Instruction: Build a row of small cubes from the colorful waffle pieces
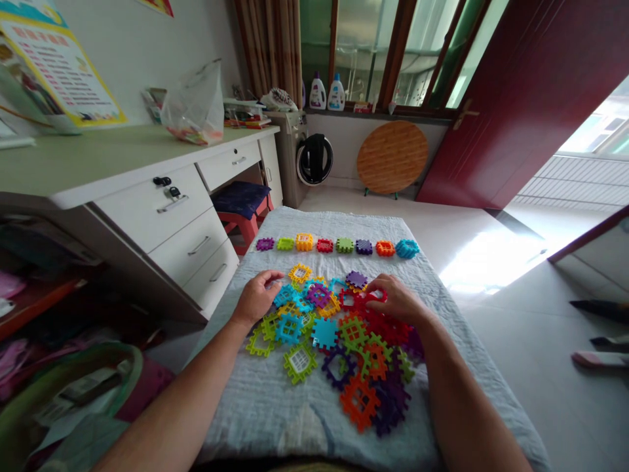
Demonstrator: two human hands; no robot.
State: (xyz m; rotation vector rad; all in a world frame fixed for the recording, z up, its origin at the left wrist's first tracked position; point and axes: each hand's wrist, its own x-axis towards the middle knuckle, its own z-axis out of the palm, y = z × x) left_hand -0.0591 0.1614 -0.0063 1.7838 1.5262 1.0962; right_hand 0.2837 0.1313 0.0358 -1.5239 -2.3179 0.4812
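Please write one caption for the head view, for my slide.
Left hand and right hand at colourful toothed tiles piled on a pale cloth, a row of stacks beyond.

Wall: white (pixel 206 26), yellow-edged poster (pixel 61 62) upper left.
Desk: pale green top (pixel 122 147), white front; 3 stacked drawers (pixel 181 249) at near end, 1 single drawer (pixel 221 167) further along.
Stool: red legs, dark blue seat (pixel 240 198), partly under desk.
Washer: grey front-loader (pixel 289 147) past desk's far end.
Curtain: brown (pixel 270 46), left of window.
Window: brown frames, panes (pixel 366 52) lit by daylight; 2 white detergent bottles (pixel 318 93) on sill (pixel 417 118).
Round board: wooden (pixel 392 156), leaning under window.
Door: dark red (pixel 515 98), standing open, brass-coloured handle (pixel 462 115).
Floor: pale glossy tile (pixel 511 321), bright light patch (pixel 486 255) by doorway.
Light: strongest at right, lower left dim.
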